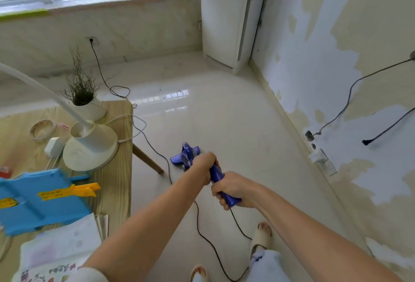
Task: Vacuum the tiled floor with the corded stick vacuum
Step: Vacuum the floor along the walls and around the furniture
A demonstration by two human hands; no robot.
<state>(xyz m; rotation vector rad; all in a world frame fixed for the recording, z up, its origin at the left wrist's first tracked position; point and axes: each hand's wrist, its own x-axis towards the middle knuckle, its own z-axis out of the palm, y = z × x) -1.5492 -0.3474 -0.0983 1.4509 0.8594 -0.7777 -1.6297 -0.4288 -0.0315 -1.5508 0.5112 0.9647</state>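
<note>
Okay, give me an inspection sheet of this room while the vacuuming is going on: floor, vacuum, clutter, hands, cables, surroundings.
Surface: glossy pale tiled floor, a few dark specks near the window's reflection.
Job's things: blue stick vacuum, its head down on the floor by the table leg.
Clutter: wooden table carrying a white lamp, potted plant, blue plastic toy and papers.
Grippers: left hand grips the handle further down; right hand grips its upper end.
Cables: black vacuum cord loops on the floor near the slippered feet; another black cord runs from a wall socket.
Surroundings: window, tall white air-conditioner unit, patchy right wall with hanging cables.
</note>
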